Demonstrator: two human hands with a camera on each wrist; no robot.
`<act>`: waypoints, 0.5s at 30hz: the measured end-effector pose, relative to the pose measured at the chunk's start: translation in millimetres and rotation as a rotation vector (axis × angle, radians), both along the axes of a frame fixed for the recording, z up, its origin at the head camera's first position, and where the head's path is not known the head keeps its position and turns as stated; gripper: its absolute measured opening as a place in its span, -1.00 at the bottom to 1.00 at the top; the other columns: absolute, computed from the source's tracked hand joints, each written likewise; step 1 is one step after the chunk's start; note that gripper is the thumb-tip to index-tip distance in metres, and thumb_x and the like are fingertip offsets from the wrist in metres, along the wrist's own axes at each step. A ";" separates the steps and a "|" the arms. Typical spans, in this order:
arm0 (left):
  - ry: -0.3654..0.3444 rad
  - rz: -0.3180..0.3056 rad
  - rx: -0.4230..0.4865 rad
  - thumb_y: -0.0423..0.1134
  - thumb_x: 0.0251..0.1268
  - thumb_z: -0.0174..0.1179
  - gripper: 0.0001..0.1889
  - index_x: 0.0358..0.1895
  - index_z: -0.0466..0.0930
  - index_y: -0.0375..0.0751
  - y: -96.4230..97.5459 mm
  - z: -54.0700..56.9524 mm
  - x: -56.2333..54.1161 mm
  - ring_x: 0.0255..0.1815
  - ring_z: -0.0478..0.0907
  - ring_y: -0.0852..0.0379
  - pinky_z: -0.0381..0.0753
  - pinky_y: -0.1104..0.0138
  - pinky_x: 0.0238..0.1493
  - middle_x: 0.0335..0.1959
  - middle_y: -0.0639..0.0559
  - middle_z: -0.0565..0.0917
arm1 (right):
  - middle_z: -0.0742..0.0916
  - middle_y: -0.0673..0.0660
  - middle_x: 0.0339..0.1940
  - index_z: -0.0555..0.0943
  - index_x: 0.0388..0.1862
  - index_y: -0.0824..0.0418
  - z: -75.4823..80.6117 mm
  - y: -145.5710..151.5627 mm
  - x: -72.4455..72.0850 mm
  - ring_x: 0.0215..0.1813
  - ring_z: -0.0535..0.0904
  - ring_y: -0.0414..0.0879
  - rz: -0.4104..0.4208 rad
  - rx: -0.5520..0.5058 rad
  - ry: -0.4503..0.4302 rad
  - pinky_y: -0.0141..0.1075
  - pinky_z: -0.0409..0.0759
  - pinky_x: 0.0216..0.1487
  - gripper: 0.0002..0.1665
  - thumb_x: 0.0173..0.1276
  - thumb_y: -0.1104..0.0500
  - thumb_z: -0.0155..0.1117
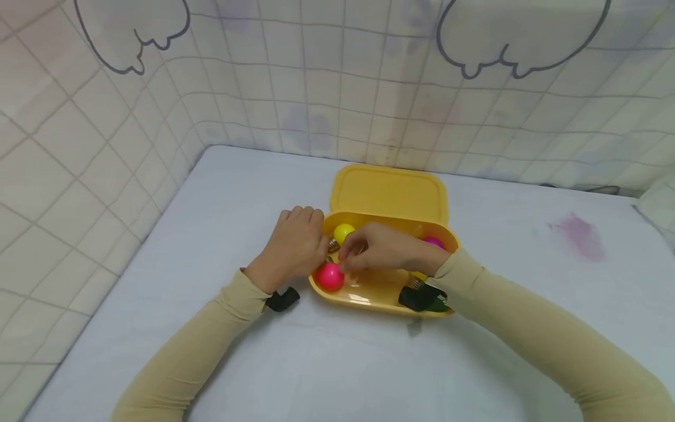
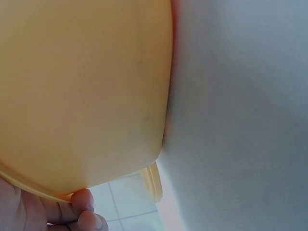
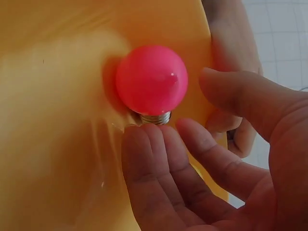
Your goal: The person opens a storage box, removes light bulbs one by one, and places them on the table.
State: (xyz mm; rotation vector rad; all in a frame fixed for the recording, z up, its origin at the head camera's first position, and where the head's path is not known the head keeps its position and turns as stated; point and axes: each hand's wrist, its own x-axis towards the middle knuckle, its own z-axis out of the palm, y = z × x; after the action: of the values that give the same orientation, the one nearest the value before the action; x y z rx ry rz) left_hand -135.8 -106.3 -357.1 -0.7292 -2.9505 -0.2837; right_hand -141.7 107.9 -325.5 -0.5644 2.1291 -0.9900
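Note:
A yellow plastic box [image 1: 364,298] stands on the table with several coloured light bulbs inside. My left hand [image 1: 297,243] grips its left rim, fingers curled over the edge; the left wrist view shows the box wall [image 2: 96,96] beside those fingertips. In the box's left end lies a pink bulb [image 3: 151,79] with a silver screw base [image 3: 156,118]. My right hand [image 1: 377,249] is over the box, its fingertips close to that base and its thumb apart from the bulb. Whether a fingertip touches the base I cannot tell. Behind the pink bulb lies a yellow bulb [image 1: 344,233].
The yellow lid [image 1: 389,190] lies behind the box. A purple bulb [image 1: 434,241] is at the box's right end, partly behind my right wrist. Something green [image 1: 439,305] shows at the front right corner, mostly hidden. Patterned cloth walls [image 1: 327,88] enclose the table's back and left.

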 end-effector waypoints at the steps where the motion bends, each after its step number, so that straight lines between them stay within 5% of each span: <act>1: 0.003 -0.001 -0.002 -0.20 0.38 -0.08 -0.82 -0.25 0.42 -0.26 0.2 -0.5 0.1 -0.21 0.38 -0.09 0.29 0.13 -0.09 -0.40 -0.07 0.42 | 0.80 0.13 -0.21 0.70 -0.03 0.13 -1.6 -0.4 -1.4 -0.16 0.66 -0.02 0.002 0.005 -0.007 -0.32 0.58 -0.04 -0.74 0.37 0.05 0.38; 15: 0.048 -0.005 -0.012 -0.20 0.39 -0.08 -0.81 -0.30 0.42 -0.24 -1.5 -1.9 -0.1 -0.26 0.38 -0.07 0.30 0.14 -0.14 -0.42 -0.05 0.41 | 0.82 0.04 -0.22 0.68 0.06 0.15 -16.4 -7.3 -7.2 -0.14 0.66 -0.08 -0.006 -0.016 -0.068 -0.34 0.61 -0.01 -0.63 0.34 0.04 0.44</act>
State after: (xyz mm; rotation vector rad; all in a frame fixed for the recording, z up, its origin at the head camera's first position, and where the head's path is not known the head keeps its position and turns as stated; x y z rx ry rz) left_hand -135.9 -107.8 -359.0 -0.7345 -2.9078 -0.2451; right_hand -148.9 100.5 -341.9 -0.5252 2.0661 -1.0156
